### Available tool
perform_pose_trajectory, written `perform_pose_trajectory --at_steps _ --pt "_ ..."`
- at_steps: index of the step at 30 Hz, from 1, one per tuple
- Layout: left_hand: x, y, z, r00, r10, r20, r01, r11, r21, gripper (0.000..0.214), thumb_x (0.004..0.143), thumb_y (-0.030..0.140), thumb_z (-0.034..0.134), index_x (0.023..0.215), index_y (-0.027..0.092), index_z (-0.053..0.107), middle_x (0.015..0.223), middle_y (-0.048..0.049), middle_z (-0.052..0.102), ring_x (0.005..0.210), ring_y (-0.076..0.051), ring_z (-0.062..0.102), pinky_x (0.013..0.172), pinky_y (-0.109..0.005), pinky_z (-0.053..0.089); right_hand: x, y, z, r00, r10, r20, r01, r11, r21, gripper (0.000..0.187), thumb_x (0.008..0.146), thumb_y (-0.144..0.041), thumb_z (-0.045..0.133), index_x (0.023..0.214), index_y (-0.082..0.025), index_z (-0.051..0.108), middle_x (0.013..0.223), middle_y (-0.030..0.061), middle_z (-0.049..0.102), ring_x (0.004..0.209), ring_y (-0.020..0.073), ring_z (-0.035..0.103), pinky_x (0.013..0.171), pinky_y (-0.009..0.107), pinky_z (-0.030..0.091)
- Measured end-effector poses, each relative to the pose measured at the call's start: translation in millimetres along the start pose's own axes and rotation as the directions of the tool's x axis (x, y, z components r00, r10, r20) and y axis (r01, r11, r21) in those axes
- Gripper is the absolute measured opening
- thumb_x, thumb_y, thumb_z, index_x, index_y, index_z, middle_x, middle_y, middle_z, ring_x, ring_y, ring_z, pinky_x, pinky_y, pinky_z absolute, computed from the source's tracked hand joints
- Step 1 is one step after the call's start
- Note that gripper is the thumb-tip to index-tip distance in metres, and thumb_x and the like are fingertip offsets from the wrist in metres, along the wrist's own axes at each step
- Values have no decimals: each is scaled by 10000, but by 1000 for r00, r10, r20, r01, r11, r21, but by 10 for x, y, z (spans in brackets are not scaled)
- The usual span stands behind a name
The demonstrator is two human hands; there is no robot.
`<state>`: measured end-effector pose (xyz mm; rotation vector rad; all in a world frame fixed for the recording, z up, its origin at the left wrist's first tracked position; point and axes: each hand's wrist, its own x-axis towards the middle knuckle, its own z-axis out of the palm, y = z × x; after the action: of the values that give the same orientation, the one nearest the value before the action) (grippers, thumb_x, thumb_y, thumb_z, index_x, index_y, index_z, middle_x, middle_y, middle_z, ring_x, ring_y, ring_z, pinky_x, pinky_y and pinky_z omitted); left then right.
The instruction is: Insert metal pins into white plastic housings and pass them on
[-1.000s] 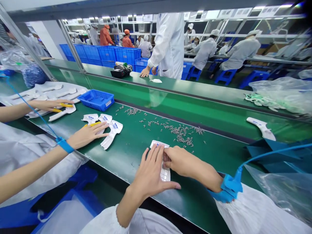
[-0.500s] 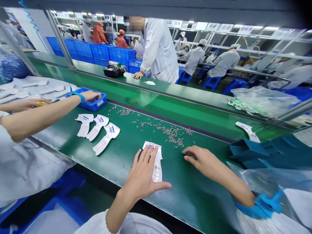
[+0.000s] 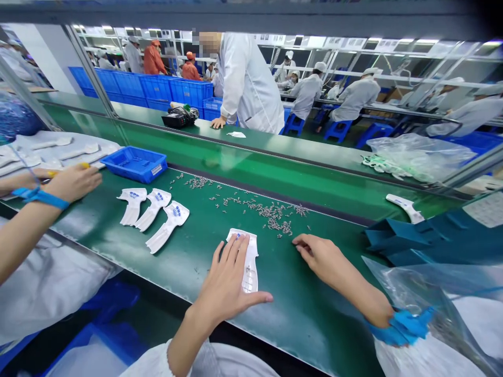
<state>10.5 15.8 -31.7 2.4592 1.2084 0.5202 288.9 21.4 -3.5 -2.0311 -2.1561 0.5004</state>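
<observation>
My left hand (image 3: 226, 277) lies with fingers spread on a white plastic handle shell (image 3: 250, 272), partly covering it; ribs show along its lower part. My right hand (image 3: 320, 256) hovers low over or rests on the green bench, fingers loosely curved and thumb a little apart from them. No object is visible in it. Just beyond its fingertips is a scattered pile of small metal screws (image 3: 280, 225). Left of my left hand lie three similar white shells (image 3: 167, 228) with blue printing.
A blue tray (image 3: 135, 163) stands at the left, beside a co-worker's hand (image 3: 73, 183) with a blue wristband. A teal fabric-like bundle (image 3: 424, 230), clear plastic (image 3: 444, 293) and another white shell (image 3: 406, 208) lie right. Across the bench stands a person in white (image 3: 251, 78).
The co-worker's hand has left the blue tray and moved left. My left hand stays on the shell; my right hand's fingers have drawn slightly closer together. The view has shifted a little.
</observation>
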Motion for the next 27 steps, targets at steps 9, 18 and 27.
perform_pose_trajectory --at_steps 9,18,27 --pt "9 30 -7 1000 -2 14 2 1000 5 1153 731 851 532 1565 225 41 1610 -159 239 1489 -365 193 1182 -587 174 -126 -643 -108 980 -188 66 139 884 446 263 926 -234 487 1179 -242 559 1179 74 621 943 188 637 828 328 524" --pt "9 42 3 999 -34 3 34 996 -84 1353 643 790 698 1536 256 -166 1607 -194 217 1494 -350 185 1183 -587 178 127 -1068 -209 848 -454 274 343 863 372 194 893 -148 535 1074 -212 503 1083 59 587 934 200 565 780 324 476" --pt "13 59 -34 999 -50 3 50 991 -127 1486 588 811 715 1490 224 -310 1619 -207 170 1489 -329 216 1207 -557 155 273 -1175 -268 787 -474 396 424 881 212 346 848 -90 529 1178 -196 512 1131 90 586 964 240 593 771 349 481"
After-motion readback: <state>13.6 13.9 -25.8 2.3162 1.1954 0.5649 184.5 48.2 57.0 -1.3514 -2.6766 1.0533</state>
